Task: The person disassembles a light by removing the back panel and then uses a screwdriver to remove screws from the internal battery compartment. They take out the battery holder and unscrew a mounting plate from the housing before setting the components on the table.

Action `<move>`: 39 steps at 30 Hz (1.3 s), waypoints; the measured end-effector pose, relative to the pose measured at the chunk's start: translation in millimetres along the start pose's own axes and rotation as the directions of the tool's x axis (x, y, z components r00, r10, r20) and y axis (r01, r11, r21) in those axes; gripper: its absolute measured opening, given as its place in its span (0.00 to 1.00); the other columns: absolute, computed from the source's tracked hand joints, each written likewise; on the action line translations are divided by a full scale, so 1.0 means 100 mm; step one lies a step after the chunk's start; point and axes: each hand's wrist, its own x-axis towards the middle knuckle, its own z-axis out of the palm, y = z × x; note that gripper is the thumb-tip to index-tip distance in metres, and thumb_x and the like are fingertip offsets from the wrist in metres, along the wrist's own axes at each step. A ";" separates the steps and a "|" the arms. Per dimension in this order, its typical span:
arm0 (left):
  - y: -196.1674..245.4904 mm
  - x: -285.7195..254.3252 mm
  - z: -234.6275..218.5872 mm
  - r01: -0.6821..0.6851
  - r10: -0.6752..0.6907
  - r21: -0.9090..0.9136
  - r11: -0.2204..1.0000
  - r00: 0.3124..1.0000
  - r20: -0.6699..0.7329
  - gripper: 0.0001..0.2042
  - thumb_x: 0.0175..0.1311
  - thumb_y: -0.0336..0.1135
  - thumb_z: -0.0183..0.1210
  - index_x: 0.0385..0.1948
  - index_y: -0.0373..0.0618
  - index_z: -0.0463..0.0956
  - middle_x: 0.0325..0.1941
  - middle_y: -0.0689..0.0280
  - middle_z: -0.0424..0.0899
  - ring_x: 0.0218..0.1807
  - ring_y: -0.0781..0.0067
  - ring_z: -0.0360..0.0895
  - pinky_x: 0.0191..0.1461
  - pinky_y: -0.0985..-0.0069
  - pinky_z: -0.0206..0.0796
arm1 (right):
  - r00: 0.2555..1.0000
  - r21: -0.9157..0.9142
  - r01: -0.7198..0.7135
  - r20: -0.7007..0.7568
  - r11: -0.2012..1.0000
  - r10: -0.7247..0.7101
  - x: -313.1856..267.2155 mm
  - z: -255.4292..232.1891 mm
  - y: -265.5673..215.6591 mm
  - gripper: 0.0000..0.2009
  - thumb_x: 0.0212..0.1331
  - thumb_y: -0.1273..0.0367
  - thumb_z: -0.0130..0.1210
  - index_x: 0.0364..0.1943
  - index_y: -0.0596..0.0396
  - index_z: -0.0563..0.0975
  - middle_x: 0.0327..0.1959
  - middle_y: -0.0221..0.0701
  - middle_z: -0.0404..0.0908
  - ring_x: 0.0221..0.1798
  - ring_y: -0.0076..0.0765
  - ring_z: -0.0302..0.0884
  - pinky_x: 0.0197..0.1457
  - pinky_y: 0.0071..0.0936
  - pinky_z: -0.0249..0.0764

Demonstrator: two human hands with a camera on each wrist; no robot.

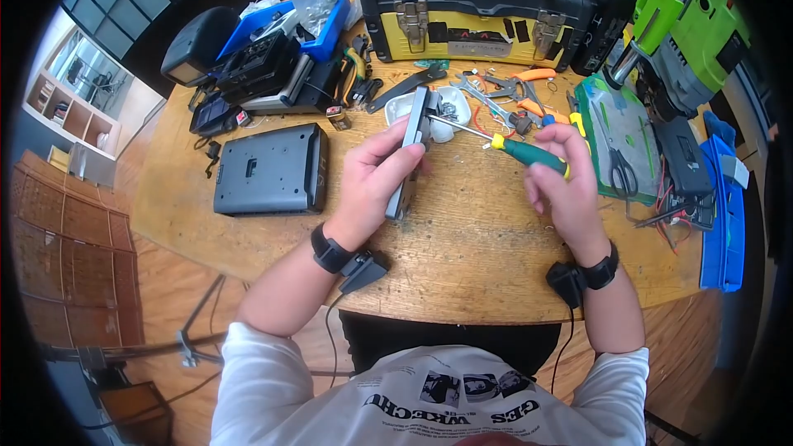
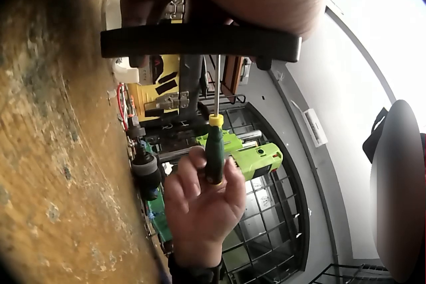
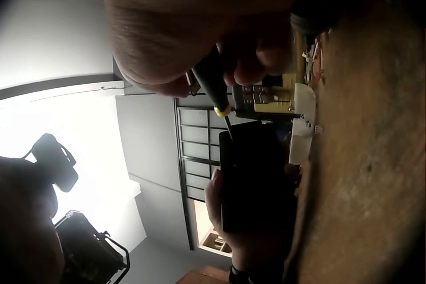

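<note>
My left hand (image 1: 368, 182) holds a flat dark grey plate-like part (image 1: 406, 161) on edge above the table, thumb against its near side. My right hand (image 1: 568, 194) pinches the green end of a screwdriver (image 1: 529, 153) with a yellow collar. Its thin metal shaft points left, and the tip meets the right face of the part near its upper end. In the left wrist view the screwdriver (image 2: 214, 151) stands square to the part (image 2: 200, 41). The right wrist view shows the part (image 3: 253, 184) as a dark shape, its surface details lost in shadow.
White trays (image 1: 454, 107) of small hardware sit behind the part. A dark grey box (image 1: 273, 169) lies at left. Pliers and wrenches (image 1: 496, 99) spread before a black-yellow toolbox (image 1: 479, 25). At right are scissors (image 1: 621, 172), a green drill stand (image 1: 661, 12) and a blue bin (image 1: 723, 223).
</note>
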 end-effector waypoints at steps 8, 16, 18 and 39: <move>-0.02 0.00 0.00 -0.080 0.080 0.060 0.995 0.997 -0.003 0.20 0.74 0.31 0.53 0.64 0.31 0.76 0.52 0.60 0.85 0.47 0.71 0.84 0.55 0.75 0.74 | 0.995 0.083 -0.093 0.030 0.992 0.091 0.00 -0.04 -0.02 0.10 0.73 0.72 0.55 0.53 0.55 0.70 0.26 0.27 0.76 0.19 0.18 0.69 0.21 0.17 0.64; 0.00 -0.02 0.05 -0.091 0.092 0.058 0.994 0.995 -0.024 0.20 0.74 0.31 0.53 0.64 0.30 0.76 0.51 0.60 0.85 0.48 0.71 0.84 0.56 0.74 0.74 | 0.976 0.148 -0.211 -0.021 0.966 0.216 0.02 -0.07 -0.02 0.07 0.75 0.69 0.55 0.50 0.53 0.72 0.22 0.25 0.72 0.16 0.18 0.64 0.19 0.17 0.59; 0.01 -0.03 0.05 -0.083 0.084 0.059 0.995 0.996 -0.016 0.20 0.74 0.30 0.53 0.64 0.30 0.76 0.52 0.60 0.85 0.48 0.72 0.83 0.56 0.74 0.73 | 1.000 0.123 0.005 -0.005 0.992 -0.004 0.02 -0.05 0.07 0.07 0.77 0.67 0.52 0.50 0.52 0.72 0.22 0.26 0.73 0.17 0.17 0.64 0.19 0.17 0.58; 0.05 -0.02 0.03 -0.117 0.116 0.049 0.992 0.993 0.023 0.23 0.71 0.26 0.60 0.68 0.36 0.74 0.69 0.60 0.79 0.58 0.79 0.77 0.61 0.80 0.70 | 0.964 0.049 -0.233 -0.123 0.971 0.237 0.05 -0.07 0.01 0.06 0.76 0.69 0.52 0.49 0.55 0.72 0.23 0.27 0.74 0.15 0.19 0.63 0.18 0.17 0.57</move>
